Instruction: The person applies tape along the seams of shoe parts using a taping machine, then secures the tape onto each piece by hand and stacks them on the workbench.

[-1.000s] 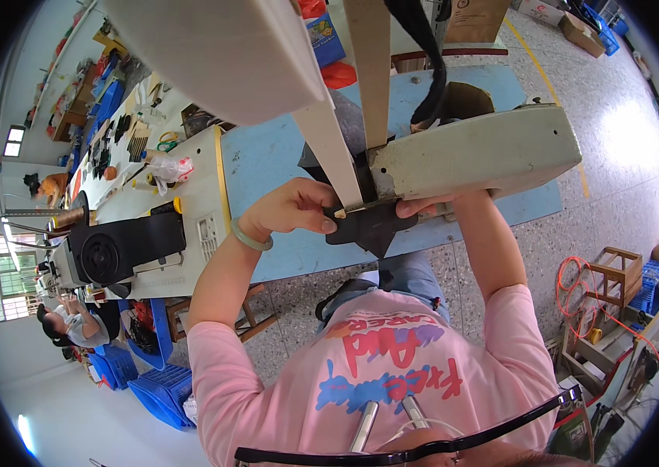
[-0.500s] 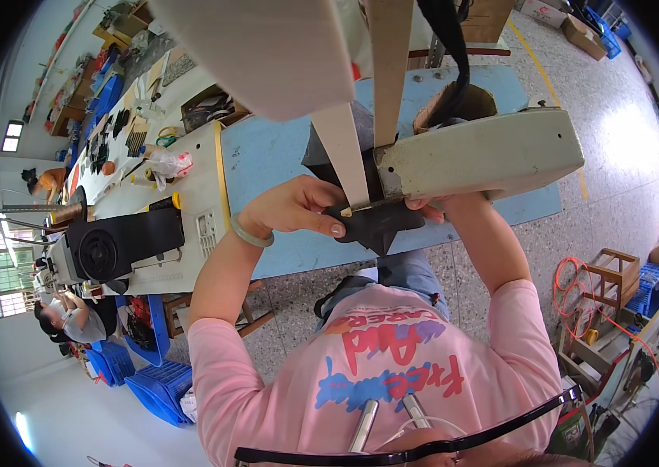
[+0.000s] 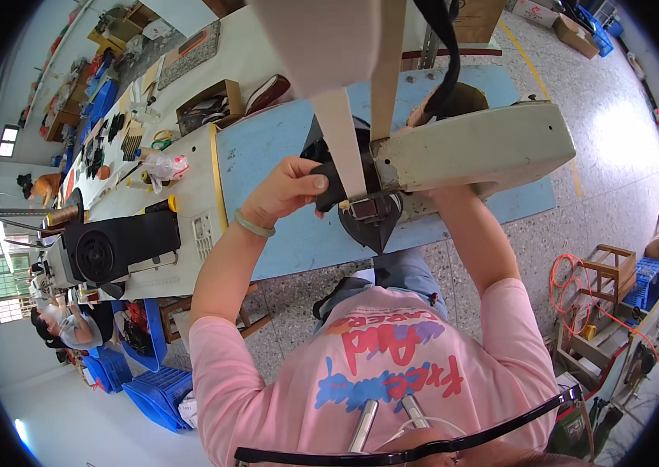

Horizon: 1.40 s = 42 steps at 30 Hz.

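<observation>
Colourful lettering crosses the pink fabric shirt [image 3: 391,307]. Toward the front edge of the flat light-blue table [image 3: 255,152], the left hand [image 3: 286,191] pinches a flexible black sheet [image 3: 332,187]; the grey-green metal machine arm [image 3: 479,152] mostly covers the right hand [image 3: 448,195], whose grip I cannot tell. Blue surface runs to the left edge.

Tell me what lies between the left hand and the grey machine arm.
In the head view: black material held by the left hand, then a pale bar and a dark area I can't make out.
</observation>
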### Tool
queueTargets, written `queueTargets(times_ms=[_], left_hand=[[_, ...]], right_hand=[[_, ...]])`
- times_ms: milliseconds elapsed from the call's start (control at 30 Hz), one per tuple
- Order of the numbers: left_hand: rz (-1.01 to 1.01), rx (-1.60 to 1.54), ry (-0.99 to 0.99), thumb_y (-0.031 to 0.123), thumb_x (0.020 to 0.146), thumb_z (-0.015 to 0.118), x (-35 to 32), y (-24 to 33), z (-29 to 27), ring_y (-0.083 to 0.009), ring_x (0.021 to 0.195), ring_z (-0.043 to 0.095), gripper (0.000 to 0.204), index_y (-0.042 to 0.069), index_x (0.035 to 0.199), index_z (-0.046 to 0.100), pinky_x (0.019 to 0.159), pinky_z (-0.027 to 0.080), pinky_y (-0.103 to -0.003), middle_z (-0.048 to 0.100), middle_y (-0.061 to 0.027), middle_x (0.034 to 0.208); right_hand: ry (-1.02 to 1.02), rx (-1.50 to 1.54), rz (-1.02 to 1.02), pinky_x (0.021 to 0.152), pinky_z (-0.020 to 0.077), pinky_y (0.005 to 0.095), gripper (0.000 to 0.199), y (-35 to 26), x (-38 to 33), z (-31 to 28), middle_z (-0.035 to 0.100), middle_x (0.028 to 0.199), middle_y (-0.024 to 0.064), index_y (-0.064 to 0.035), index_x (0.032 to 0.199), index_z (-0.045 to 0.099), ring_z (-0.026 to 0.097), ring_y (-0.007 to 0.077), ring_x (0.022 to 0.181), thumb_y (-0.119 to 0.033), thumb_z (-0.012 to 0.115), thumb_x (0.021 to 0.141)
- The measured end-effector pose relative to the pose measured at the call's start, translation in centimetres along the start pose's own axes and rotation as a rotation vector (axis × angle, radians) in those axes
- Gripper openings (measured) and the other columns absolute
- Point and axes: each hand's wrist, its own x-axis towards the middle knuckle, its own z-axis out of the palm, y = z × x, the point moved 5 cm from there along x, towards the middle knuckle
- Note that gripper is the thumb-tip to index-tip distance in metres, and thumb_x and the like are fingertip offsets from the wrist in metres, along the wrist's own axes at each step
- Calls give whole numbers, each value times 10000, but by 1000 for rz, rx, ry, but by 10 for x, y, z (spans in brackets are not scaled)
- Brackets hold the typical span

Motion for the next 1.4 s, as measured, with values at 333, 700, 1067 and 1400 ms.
queueTargets(times_ms=[333, 700, 1067, 1400], left_hand=[[321, 155, 439, 234, 826, 695, -20, -6, 3, -109, 711, 538, 341, 5, 1054, 584, 600, 460, -247, 594, -28, 889], [694, 1092, 529, 18, 698, 722, -42, -74, 77, -265, 813, 554, 365, 57, 1046, 619, 678, 460, -346, 590, -86, 914], [651, 1267, 186, 64, 710, 701, -33, -51, 77, -250, 780, 590, 191, 85, 855, 579, 655, 498, -340, 605, -46, 904], [591, 1169, 76, 54, 734, 705, -26, -67, 54, -274, 829, 633, 213, 60, 919, 601, 704, 523, -353, 641, -90, 947]], right_hand=[[184, -582, -189, 671, 522, 280, 307, -13, -29, -35, 635, 949, 62, -1, 1059, 591, 617, 126, 819, -55, 691, 773], [-335, -1596, -639, 611, 477, 313, 300, 25, -124, 90, 565, 862, 79, -77, 931, 675, 584, 231, 754, -40, 759, 645], [-681, -1859, -574, 708, 461, 346, 205, 21, -117, 93, 606, 920, 7, -109, 855, 630, 602, 214, 811, -83, 708, 667], [-721, -1747, -645, 643, 478, 353, 264, 13, -109, 81, 580, 797, 74, -47, 850, 635, 591, 267, 752, 15, 722, 608]])
